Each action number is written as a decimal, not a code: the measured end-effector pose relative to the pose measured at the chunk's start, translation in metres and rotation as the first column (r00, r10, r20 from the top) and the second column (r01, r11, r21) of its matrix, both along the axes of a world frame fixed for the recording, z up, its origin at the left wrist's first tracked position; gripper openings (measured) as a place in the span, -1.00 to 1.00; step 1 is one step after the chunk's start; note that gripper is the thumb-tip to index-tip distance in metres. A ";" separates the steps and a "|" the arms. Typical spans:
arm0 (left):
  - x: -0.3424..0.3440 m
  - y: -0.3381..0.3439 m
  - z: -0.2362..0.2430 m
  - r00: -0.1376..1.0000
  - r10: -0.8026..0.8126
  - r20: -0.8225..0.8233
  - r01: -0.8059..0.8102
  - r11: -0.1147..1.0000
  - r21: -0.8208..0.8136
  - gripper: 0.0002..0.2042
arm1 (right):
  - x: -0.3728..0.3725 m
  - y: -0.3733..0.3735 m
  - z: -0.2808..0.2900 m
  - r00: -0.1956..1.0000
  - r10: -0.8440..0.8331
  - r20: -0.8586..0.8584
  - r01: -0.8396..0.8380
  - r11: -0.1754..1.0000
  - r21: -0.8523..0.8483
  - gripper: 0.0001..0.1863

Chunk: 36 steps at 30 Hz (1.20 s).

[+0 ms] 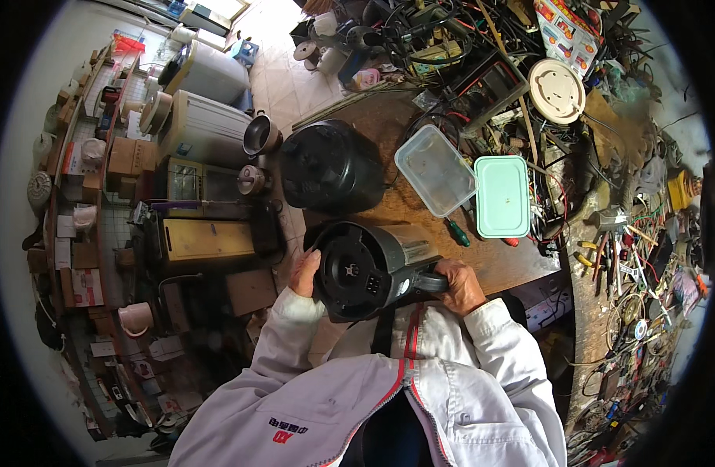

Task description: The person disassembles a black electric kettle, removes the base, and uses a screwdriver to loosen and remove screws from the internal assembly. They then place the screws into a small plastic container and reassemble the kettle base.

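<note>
Between my hands is a blender jug [354,270] with a black base, clear walls and a black handle. It lies tipped on its side, its underside turned toward me, showing a round recess and a small connector block. My left hand [304,272] grips the left rim of the base, thumb up. My right hand [460,285] is closed around the handle [429,282]. Just beyond the jug stands a black rounded appliance body [332,166] on the wooden workbench [521,268]. A green-handled screwdriver [458,233] lies to the right of the jug.
A clear plastic box [435,171] and a mint-green lid [503,196] lie on the bench. Behind are piled cables, parts and a cream round disc [557,91]. Tools crowd a bench [630,272] at right. Shelves [101,226], appliances and a metal pot [261,135] stand left.
</note>
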<state>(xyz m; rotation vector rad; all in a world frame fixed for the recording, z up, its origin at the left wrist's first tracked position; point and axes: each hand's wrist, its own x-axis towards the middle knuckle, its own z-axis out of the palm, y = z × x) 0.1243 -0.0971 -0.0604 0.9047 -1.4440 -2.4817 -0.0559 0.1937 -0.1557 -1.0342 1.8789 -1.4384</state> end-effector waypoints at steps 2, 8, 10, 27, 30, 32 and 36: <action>-0.013 0.015 0.014 0.999 -0.039 -0.010 0.038 0.993 -0.113 -0.48 | 0.000 0.005 -0.014 0.999 -0.023 0.035 0.022 0.999 0.025 -0.68; -0.029 0.037 0.020 0.993 -0.106 0.049 0.115 0.956 -0.270 -0.46 | -0.003 0.015 -0.019 0.983 -0.059 0.174 0.043 0.995 0.095 -0.68; -0.039 0.044 0.027 0.990 -0.134 0.043 0.140 0.942 -0.303 -0.46 | -0.003 0.017 -0.022 0.978 -0.076 0.192 0.053 0.991 0.120 -0.68; -0.082 0.142 0.128 0.735 -0.356 0.577 0.484 -0.321 -0.814 -0.63 | -0.008 0.010 -0.009 0.999 0.032 0.003 -0.032 0.983 0.182 -0.77; -0.073 0.147 0.122 0.731 -0.290 0.617 0.499 -0.389 -0.774 -0.64 | -0.006 0.006 -0.007 1.000 0.008 0.019 -0.012 0.980 0.199 -0.80; -0.074 0.148 0.118 0.741 -0.296 0.602 0.473 -0.406 -0.782 -0.68 | -0.007 0.005 -0.006 1.000 0.001 0.028 -0.007 0.976 0.220 -0.81; -0.080 0.153 0.110 0.752 -0.293 0.591 0.439 -0.446 -0.780 -0.67 | -0.006 0.003 -0.010 1.000 0.021 0.015 -0.024 0.981 0.194 -0.81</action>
